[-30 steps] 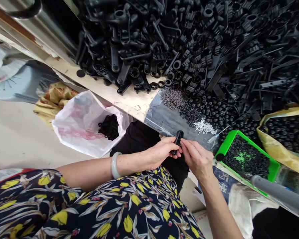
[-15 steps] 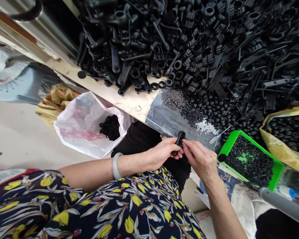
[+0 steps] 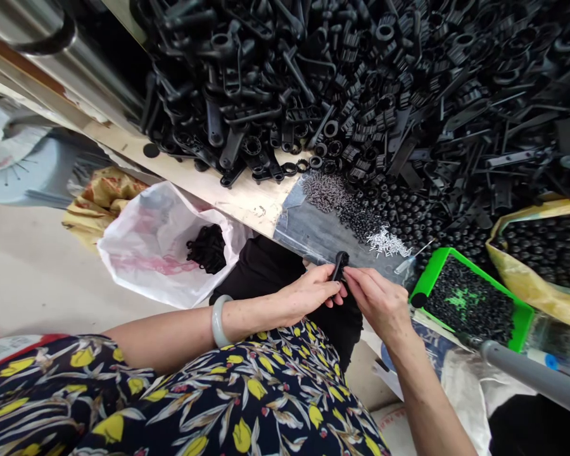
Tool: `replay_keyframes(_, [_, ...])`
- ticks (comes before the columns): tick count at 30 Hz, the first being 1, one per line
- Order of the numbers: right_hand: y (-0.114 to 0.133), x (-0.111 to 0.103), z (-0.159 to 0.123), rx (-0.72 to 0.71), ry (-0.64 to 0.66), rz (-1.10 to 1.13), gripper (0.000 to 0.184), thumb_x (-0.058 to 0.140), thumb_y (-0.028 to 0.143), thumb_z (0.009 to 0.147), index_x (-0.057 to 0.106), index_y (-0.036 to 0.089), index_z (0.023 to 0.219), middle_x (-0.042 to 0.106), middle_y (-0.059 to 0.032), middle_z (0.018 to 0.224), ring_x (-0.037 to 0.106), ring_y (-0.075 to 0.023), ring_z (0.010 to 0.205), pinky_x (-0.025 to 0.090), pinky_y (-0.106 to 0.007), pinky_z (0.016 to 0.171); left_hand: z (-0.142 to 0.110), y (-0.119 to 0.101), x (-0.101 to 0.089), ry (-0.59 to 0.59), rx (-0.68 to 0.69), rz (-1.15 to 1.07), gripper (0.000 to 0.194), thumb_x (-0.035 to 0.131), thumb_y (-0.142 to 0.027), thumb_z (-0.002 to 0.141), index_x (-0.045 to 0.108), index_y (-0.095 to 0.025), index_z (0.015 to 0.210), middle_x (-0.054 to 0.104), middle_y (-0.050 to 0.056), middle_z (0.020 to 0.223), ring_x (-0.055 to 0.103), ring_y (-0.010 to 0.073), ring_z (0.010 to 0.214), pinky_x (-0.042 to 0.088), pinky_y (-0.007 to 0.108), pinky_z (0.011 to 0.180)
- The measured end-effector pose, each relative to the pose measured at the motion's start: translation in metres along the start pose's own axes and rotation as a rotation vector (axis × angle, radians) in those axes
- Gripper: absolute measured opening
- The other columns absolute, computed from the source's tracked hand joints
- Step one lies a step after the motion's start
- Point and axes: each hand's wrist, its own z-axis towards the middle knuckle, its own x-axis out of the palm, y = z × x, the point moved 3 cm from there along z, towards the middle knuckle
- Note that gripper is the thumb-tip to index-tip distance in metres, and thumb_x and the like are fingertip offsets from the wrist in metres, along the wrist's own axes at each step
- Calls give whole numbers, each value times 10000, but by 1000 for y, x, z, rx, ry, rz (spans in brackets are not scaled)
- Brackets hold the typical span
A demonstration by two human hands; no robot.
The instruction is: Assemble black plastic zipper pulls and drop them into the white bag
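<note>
A black plastic part with a rounded head and a straight handle (image 3: 341, 264) is gripped by my left hand (image 3: 308, 292), fingers wrapped around the handle at the bench's front edge. My right hand (image 3: 382, 301) pinches with thumb and forefinger against the side of this part; what lies between those fingertips is hidden. Just beyond the hands is a dark grey mat (image 3: 308, 231). On and around it lie silver pins (image 3: 387, 242), tiny brown pieces (image 3: 325, 190) and small black pieces (image 3: 361, 218).
A big heap of black plastic parts (image 3: 275, 82) covers the back of the bench. To the right stand a green tray (image 3: 425, 278) of small black bits and a yellow bag (image 3: 527, 275). A white bag (image 3: 137, 253) holding black parts sits at left. A grey bar (image 3: 532, 367) crosses the lower right.
The view has shifted slightly, so the bench contents appear a little further left. Both hands keep their hold at the black part, with the handle turned a bit more upright.
</note>
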Motion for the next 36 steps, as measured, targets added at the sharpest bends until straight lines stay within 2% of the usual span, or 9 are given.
replay_keyframes(8, [8,-2,6,-3,42,-87,153,548,148,1055,664,165,1154,771,-46,958,734,-111,773,509,-222,658,0,1,0,-8,36,98,148,523,-151,888,601,-154,1014,619,30,875,572,134,763,429,279,687])
replay_keyframes(14, [6,2,2,-12,91,-152,172,539,138,1042,672,175,1145,723,-30,896,668,-105,688,438,-237,572,-2,0,-1,-1,54,72,96,570,-170,878,606,-159,967,637,36,892,565,126,760,419,269,688])
replay_keyframes(21, [9,-3,11,-20,179,-181,175,501,129,1047,672,155,1022,617,-13,800,596,-108,632,385,-232,535,0,1,-2,21,53,110,88,540,-165,893,597,-150,958,613,22,843,533,119,727,400,267,670])
replay_keyframes(25, [16,-6,20,-19,218,-208,178,509,84,1005,632,166,906,570,-4,766,556,-113,601,349,-238,515,1,0,-2,22,55,92,83,585,-196,887,586,-157,961,614,20,851,535,120,727,391,269,665])
replay_keyframes(30, [18,-5,24,-20,299,-234,161,543,65,968,595,171,858,589,-16,765,563,-132,596,308,-263,507,1,-1,-2,8,35,51,80,630,-214,875,577,-163,908,613,11,808,529,111,698,378,260,657])
replay_keyframes(33, [12,-5,26,-12,362,-185,145,556,75,972,619,169,881,613,-19,785,577,-129,602,306,-258,512,2,-2,-1,11,-2,-3,85,627,-173,862,588,-157,935,639,21,826,555,112,702,386,255,657])
replay_keyframes(36, [3,-6,29,21,372,-145,142,555,127,1004,663,172,924,644,-19,804,595,-125,612,313,-252,517,2,-4,-1,13,-26,-25,82,598,-122,862,599,-147,941,658,33,833,572,111,702,393,253,656])
